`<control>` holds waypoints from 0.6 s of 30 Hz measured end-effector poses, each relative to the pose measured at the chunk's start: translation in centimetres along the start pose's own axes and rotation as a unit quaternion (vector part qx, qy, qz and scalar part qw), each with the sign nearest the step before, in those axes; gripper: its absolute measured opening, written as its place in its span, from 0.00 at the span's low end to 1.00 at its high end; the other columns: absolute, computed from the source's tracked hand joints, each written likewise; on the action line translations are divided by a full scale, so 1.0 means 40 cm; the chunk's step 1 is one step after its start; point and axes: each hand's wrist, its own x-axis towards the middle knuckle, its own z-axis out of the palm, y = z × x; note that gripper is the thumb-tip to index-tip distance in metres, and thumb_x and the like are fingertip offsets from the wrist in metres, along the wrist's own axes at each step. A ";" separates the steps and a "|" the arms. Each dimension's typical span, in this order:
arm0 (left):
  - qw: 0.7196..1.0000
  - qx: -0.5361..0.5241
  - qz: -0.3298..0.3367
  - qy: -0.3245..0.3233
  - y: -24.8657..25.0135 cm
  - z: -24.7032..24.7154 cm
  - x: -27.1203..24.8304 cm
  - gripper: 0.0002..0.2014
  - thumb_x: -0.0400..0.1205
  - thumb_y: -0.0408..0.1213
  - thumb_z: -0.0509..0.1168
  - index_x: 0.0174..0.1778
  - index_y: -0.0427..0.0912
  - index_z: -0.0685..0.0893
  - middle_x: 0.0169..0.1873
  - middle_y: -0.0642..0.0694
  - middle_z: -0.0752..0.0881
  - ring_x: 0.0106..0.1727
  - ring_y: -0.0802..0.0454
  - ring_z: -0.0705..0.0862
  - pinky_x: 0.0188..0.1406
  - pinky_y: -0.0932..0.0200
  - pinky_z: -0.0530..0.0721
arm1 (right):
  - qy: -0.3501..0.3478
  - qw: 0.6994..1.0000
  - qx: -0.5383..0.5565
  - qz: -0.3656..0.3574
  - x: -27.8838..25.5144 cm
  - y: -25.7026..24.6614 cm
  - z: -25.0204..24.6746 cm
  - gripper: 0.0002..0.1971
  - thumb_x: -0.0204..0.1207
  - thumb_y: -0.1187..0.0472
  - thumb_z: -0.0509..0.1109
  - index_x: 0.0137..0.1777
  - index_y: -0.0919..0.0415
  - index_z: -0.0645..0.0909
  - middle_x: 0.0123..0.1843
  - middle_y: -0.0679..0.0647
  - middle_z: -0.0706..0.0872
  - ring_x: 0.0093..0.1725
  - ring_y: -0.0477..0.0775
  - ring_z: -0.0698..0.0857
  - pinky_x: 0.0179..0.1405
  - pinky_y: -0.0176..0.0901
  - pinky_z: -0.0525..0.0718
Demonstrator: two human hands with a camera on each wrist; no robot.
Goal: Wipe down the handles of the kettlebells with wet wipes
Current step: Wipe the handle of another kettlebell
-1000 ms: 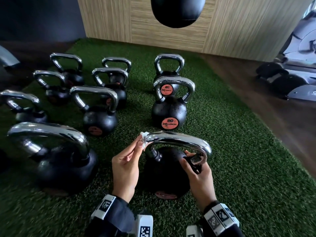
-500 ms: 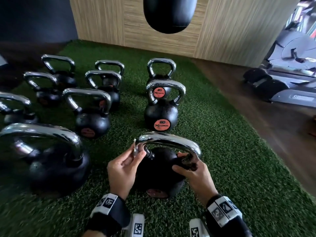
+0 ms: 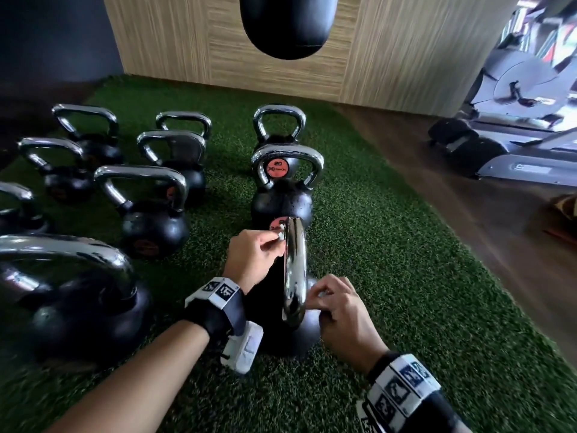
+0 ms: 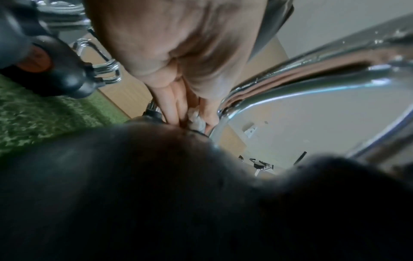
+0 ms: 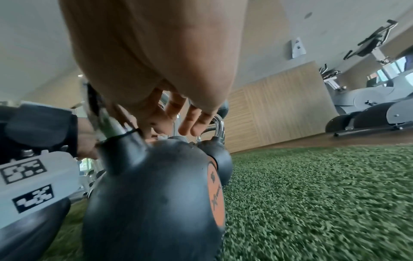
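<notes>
The nearest black kettlebell (image 3: 307,332) stands on the green turf, its chrome handle (image 3: 295,267) running edge-on away from me. My left hand (image 3: 274,242) pinches a small white wet wipe (image 3: 281,235) against the far end of that handle. In the left wrist view the wipe (image 4: 195,120) shows between the fingertips beside the chrome bar (image 4: 312,84). My right hand (image 3: 318,303) holds the near end of the handle with curled thumb and fingers. In the right wrist view the right hand's fingers (image 5: 156,123) sit above the ball (image 5: 152,194), where the handle meets it.
A kettlebell marked 20 (image 3: 281,201) stands just beyond, another behind it. A large one (image 3: 78,307) sits close on my left, with several more behind. A black punch bag (image 3: 287,23) hangs ahead. Wooden floor (image 3: 468,229) and an exercise machine (image 3: 515,120) lie to the right.
The near kettlebell has turned about a quarter turn, so its handle now points away from me. My left hand went with the far end, my right hand with the near end.
</notes>
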 end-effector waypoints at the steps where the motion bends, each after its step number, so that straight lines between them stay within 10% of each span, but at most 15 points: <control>1: 1.000 -0.001 0.001 -0.015 -0.007 -0.006 0.007 0.06 0.79 0.40 0.77 0.41 0.42 0.95 0.28 0.49 0.90 0.29 0.58 0.86 0.27 0.69 0.72 | 0.020 1.000 0.012 0.018 0.026 0.004 0.004 0.21 0.68 0.79 0.66 0.47 0.56 0.93 0.47 0.50 0.84 0.51 0.54 0.80 0.51 0.51 0.83; 4: 0.981 -0.138 -0.082 -0.110 -0.038 -0.025 0.009 0.11 0.84 0.49 0.71 0.48 0.48 0.95 0.34 0.59 0.90 0.37 0.68 0.86 0.42 0.69 0.83 | 0.054 0.991 0.052 0.111 0.096 0.007 0.043 0.11 0.77 0.66 0.73 0.58 0.56 0.82 0.55 0.50 0.84 0.57 0.54 0.81 0.62 0.56 0.81; 7: 0.970 -0.187 -0.109 -0.107 -0.046 -0.020 -0.012 0.12 0.84 0.30 0.73 0.63 0.38 0.91 0.55 0.53 0.92 0.57 0.63 0.90 0.67 0.47 0.87 | -0.026 0.979 0.074 0.186 0.130 0.012 0.101 0.26 0.81 0.56 0.73 0.75 0.62 0.72 0.69 0.58 0.82 0.70 0.60 0.80 0.72 0.54 0.75; 18: 0.973 -0.212 -0.085 0.020 0.002 0.003 -0.007 0.13 0.80 0.30 0.76 0.57 0.50 0.94 0.46 0.60 0.93 0.51 0.63 0.93 0.55 0.67 0.89 | -0.023 0.978 0.070 0.193 0.108 0.005 0.104 0.36 0.73 0.44 0.55 0.79 0.62 0.73 0.71 0.58 0.82 0.70 0.59 0.79 0.73 0.51 0.76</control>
